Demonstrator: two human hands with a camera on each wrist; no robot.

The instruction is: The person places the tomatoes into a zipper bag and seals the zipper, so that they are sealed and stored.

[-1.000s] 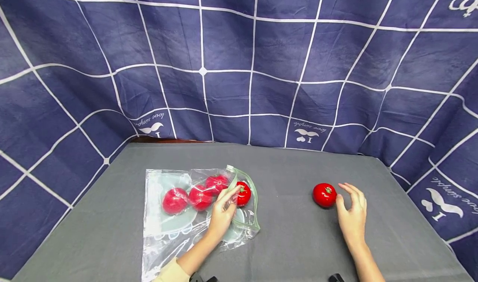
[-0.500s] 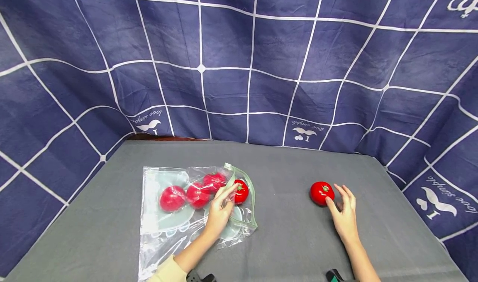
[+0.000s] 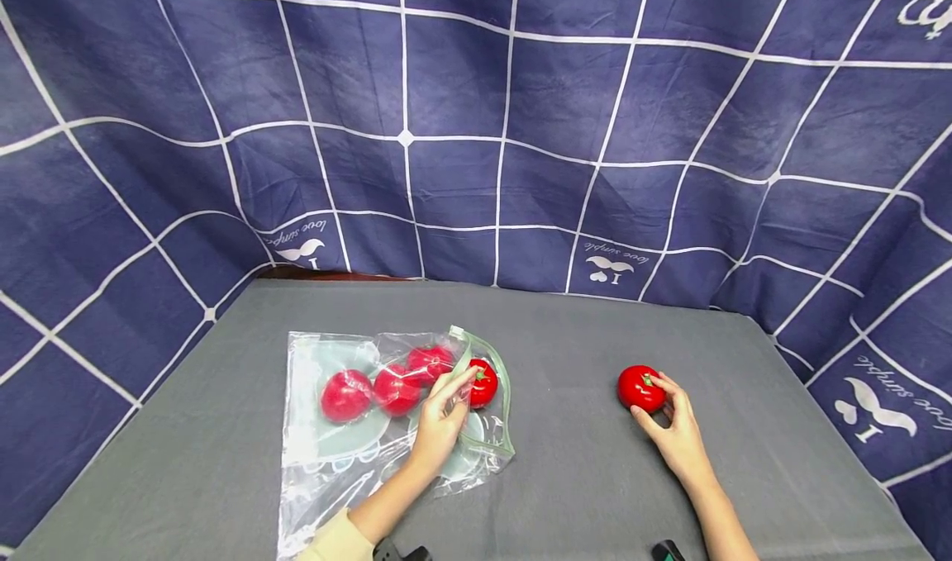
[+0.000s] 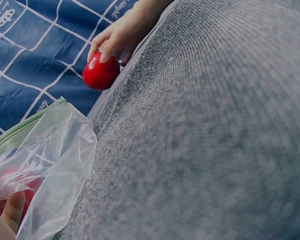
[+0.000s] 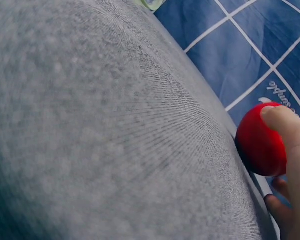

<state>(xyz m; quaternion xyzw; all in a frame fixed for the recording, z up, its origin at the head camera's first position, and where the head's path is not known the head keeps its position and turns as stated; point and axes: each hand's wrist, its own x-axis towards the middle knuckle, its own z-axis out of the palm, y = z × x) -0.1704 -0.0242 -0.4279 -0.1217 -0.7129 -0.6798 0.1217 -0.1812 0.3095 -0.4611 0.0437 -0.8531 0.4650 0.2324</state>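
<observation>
A clear zip-lock bag [image 3: 320,454] with a green zip edge lies at the left of the head view, its mouth facing right. Inside are several red tomatoes: three toward the back of the bag, and one tomato [image 3: 484,384] near the mouth. My left hand [image 3: 439,429] pinches the bag's plastic near the opening; some fingers are hidden by the film. To the right, a loose tomato [image 3: 638,389] with a green stem sits on the table. My right hand [image 3: 678,433] grips it from its right side, the thumb [image 5: 285,122] on one side and the fingers on the other.
The grey tabletop [image 3: 558,462] stretches between the bag and the loose tomato. A blue curtain [image 3: 461,181] with white grid lines closes off the back and both sides. Dark wrist straps [image 3: 397,551] show at the bottom edge.
My right hand has moved left onto the loose tomato, and its fingers and thumb have closed round it. The left hand and the bag keep their places.
</observation>
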